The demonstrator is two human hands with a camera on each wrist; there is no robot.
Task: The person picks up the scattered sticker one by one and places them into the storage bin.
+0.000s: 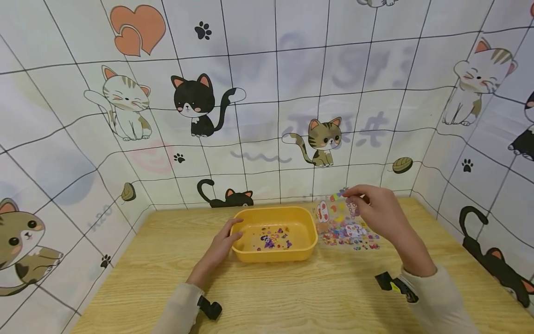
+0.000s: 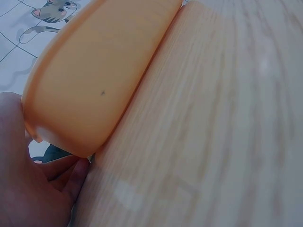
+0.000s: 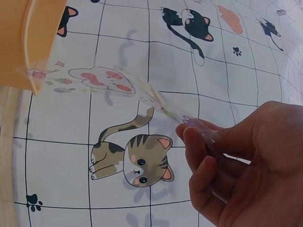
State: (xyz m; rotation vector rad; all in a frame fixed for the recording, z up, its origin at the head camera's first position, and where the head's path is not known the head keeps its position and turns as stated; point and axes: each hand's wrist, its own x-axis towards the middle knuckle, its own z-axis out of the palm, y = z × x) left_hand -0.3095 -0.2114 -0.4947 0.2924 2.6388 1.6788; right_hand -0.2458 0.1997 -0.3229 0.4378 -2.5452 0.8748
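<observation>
One yellow tub (image 1: 273,256) sits on the tabletop (image 1: 300,297), small colourful bits (image 1: 269,241) inside; the left hand (image 1: 220,245) is curled round its left end. One printed clear bag (image 1: 324,212) is just right, its top edge pinched by the right hand (image 1: 378,209).

Bright, even light fills our head view of the pale printed wall sheet (image 1: 258,88), while our left wrist view runs dimmer and softer

We see pale glare on the wooden tabletop (image 2: 203,118), a thin dark shadow along the base of the yellow tray (image 2: 104,80) and a shaded left hand (image 2: 33,175); from the right wrist, sheen streaks the clear plastic (image 3: 109,80), and our head view stretches toward its edges
</observation>
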